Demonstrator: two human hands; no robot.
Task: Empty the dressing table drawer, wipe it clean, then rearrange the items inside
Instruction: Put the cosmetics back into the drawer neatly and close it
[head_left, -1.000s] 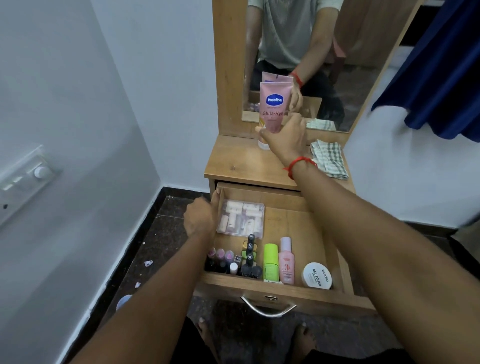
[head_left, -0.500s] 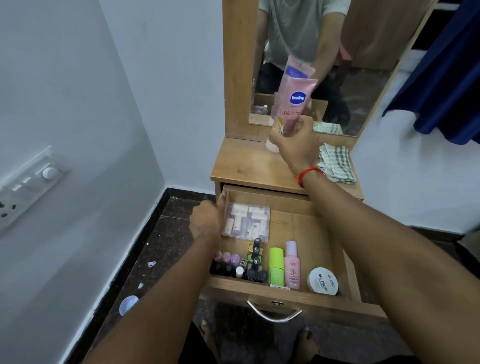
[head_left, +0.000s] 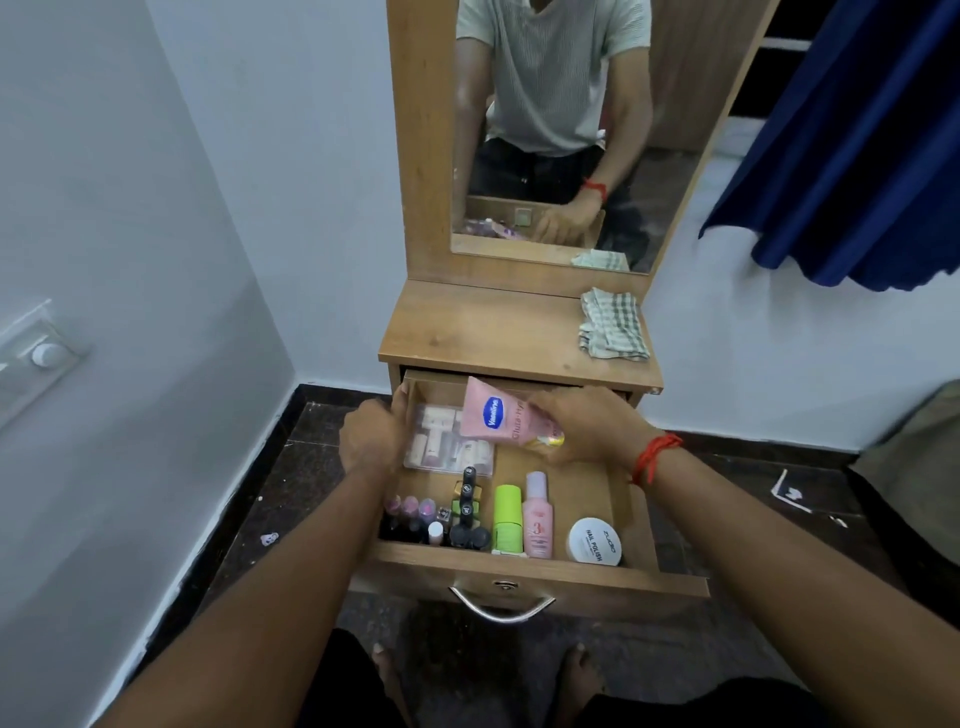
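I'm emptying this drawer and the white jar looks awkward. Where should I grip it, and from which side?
Come from above and pinch the white jar across its round side wall, left to right. It sits lid-up close to the drawer front, which probably blocks that side; gaps show toward the pink bottle and right wall.

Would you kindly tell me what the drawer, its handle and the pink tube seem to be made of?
The drawer looks like matte wood-grain board, likely laminate. Its handle looks like polished metal, silvery with bright glints. The pink tube, gripped by the right hand, looks like soft plastic with a slight sheen and printed label.
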